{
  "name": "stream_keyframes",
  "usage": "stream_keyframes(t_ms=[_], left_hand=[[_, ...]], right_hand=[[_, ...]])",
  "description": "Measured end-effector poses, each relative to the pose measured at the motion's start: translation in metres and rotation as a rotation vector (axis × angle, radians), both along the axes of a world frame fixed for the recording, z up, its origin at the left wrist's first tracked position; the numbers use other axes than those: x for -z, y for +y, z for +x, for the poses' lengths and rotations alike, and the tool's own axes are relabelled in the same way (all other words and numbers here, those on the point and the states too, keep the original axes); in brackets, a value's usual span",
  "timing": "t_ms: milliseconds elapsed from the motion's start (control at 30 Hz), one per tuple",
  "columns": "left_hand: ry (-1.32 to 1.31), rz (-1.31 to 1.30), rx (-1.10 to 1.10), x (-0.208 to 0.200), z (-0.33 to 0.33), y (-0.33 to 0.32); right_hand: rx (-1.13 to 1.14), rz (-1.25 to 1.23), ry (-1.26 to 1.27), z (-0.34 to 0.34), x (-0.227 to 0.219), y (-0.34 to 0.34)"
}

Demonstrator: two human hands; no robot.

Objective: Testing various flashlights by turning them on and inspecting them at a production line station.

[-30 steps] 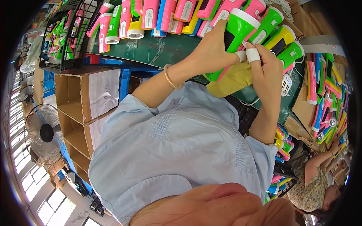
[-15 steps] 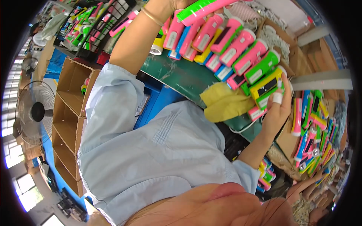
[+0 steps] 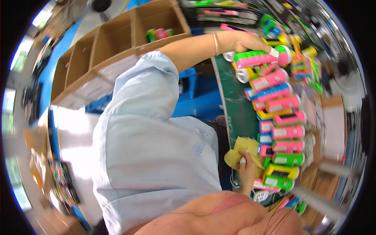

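Note:
My left hand (image 3: 250, 41) reaches across the top of the view, its thumb, with a white wrap, pressing on a pink-and-green flashlight (image 3: 256, 59). That flashlight is held at the upper end of a row of pink, green, yellow and blue flashlights (image 3: 288, 132) lying side by side, stacked in places, on a green tabletop (image 3: 239, 117). Near the lower end of the row, my right hand (image 3: 246, 172) has its fingers closed on a crumpled yellow cloth (image 3: 234, 157). A white wrap is also on one right finger.
A cardboard box with compartments (image 3: 111, 37) stands at the upper left, a few flashlights (image 3: 159, 34) in one. Beside the table is a blue stool (image 3: 192, 84). More flashlights (image 3: 307, 64) and a carton (image 3: 333, 102) are beyond the row.
The view has turned. My right hand has left the yellow and green flashlights at the row's end and is now at the yellow cloth. My left hand still holds the pink-and-green flashlight.

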State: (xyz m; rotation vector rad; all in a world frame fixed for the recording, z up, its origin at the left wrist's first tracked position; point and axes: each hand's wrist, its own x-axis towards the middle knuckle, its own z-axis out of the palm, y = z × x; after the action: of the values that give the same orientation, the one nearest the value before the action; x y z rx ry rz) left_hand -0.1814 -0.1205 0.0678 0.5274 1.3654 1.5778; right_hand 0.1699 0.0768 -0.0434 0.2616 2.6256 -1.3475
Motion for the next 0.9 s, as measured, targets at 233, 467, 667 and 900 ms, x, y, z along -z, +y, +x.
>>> stream_keyframes(t_ms=[233, 467, 667, 900], left_hand=[[0.081, 0.146, -1.032, 0.044, 0.057, -0.245], [0.136, 0.188, -1.117, 0.050, 0.085, -0.262], [-0.329, 0.217, -0.618, 0.064, 0.053, -0.138], [-0.163, 0.524, -0.743, -0.021, -0.074, -0.098]], right_hand=[[0.067, -0.339, 0.055, 0.001, 0.020, 0.005], [0.155, -0.338, -0.051, 0.003, 0.012, 0.001], [0.201, -0.344, -0.121, 0.004, 0.009, -0.003], [0.308, -0.427, -0.072, 0.004, 0.011, -0.003]])
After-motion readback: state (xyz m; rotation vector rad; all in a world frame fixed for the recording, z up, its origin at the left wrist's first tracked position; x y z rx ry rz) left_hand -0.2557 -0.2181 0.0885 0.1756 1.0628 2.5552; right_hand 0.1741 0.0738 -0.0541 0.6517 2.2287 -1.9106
